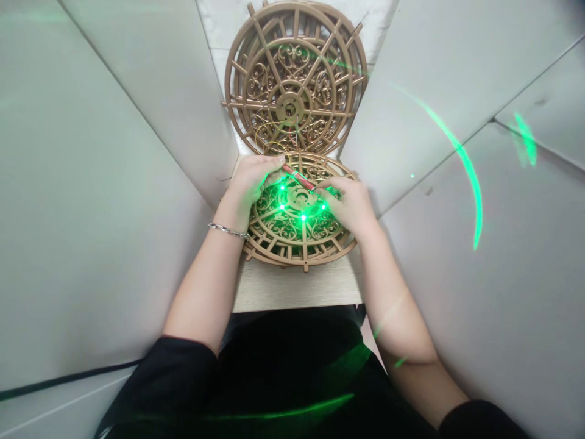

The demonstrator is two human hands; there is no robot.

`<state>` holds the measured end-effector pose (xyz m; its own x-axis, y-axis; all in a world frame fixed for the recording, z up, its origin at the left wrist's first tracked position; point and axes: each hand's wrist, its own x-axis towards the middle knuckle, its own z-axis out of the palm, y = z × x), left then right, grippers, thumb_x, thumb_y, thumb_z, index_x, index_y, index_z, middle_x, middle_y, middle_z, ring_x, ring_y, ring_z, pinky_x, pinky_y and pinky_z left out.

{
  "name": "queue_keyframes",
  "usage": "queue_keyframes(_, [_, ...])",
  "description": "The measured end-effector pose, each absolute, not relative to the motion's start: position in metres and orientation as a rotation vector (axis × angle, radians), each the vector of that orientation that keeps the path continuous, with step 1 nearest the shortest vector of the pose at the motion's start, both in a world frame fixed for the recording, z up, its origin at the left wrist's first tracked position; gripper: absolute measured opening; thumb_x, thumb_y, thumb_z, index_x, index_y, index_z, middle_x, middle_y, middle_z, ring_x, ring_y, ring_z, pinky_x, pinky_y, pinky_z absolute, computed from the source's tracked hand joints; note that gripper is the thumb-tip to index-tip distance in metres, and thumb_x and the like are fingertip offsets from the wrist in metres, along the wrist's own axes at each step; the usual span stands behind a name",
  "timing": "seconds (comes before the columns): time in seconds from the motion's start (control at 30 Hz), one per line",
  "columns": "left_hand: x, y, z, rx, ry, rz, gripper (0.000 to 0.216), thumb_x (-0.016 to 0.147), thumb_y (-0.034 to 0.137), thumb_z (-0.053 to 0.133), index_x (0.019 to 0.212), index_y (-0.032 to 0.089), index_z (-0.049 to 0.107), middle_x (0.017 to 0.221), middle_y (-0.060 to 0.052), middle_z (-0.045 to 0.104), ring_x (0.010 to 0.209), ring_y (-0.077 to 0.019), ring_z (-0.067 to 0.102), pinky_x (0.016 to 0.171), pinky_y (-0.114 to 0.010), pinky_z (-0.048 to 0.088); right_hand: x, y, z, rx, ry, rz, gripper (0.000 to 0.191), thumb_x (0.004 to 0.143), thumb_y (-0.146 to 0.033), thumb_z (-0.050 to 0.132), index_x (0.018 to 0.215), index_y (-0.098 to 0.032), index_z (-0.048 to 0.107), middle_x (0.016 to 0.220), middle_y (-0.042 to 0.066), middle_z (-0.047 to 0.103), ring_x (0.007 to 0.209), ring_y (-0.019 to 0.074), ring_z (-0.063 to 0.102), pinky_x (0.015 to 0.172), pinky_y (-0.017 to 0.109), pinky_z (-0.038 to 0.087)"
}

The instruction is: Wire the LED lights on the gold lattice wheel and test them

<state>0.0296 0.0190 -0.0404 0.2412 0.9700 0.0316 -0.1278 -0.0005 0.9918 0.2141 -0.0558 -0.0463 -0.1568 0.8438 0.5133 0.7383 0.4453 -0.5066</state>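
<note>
A red stick-like piece (299,177), perhaps a battery pack or pen, spans the gap between my hands. My left hand (260,175) pinches its upper left end, and the fingers of my right hand (345,198) close on its lower right end. Beneath it lies a round gold openwork frame (305,259) with scrolls and spokes, stacked on at least one more. Several green lights (303,217) glow around its centre ring. Both hands are just over this frame. The exact kind of the red piece is too small to tell.
Behind, more round gold frames (292,27) lie stacked, with thin wires (267,131) trailing near their lower edge. Pale panels rise at the left (114,183) and right (516,256). A light wooden surface (297,289) shows in front of the near stack.
</note>
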Motion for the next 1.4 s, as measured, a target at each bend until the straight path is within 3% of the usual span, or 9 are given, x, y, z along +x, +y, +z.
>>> queue_keyframes(0.53, [0.0286,0.0197,-0.0421,1.215,0.920,1.095,0.011,0.073,0.017,0.059,0.064,0.010,0.061,0.060,0.000,0.059,0.057,-0.0034,0.057,0.067,-0.018,0.048,0.2126,-0.0558,-0.0462,-1.305,-1.990,0.185,0.017,0.077,-0.022,0.053,0.089,-0.019,0.066,0.087,0.004,0.064,0.083,0.0161,0.057,0.075,0.030,0.042])
queue_keyframes(1.13, [0.0303,0.0181,-0.0364,1.117,0.976,1.090,0.005,0.071,0.011,0.059,0.067,0.009,0.061,0.063,-0.001,0.063,0.055,-0.0020,0.058,0.057,-0.010,0.048,0.2087,-0.0590,-0.0434,-1.282,-2.009,0.153,0.018,0.079,-0.023,0.051,0.086,-0.019,0.067,0.072,0.002,0.059,0.071,0.0125,0.054,0.065,0.025,0.041])
queue_keyframes(1.4, [0.0298,0.0166,-0.0343,1.116,1.011,1.025,0.007,0.071,0.011,0.059,0.065,0.009,0.062,0.063,-0.002,0.062,0.058,-0.0035,0.059,0.061,-0.014,0.048,0.2129,-0.0582,-0.0439,-1.361,-1.933,0.331,0.019,0.077,-0.026,0.053,0.086,-0.021,0.069,0.080,0.002,0.067,0.074,0.0147,0.058,0.070,0.030,0.044])
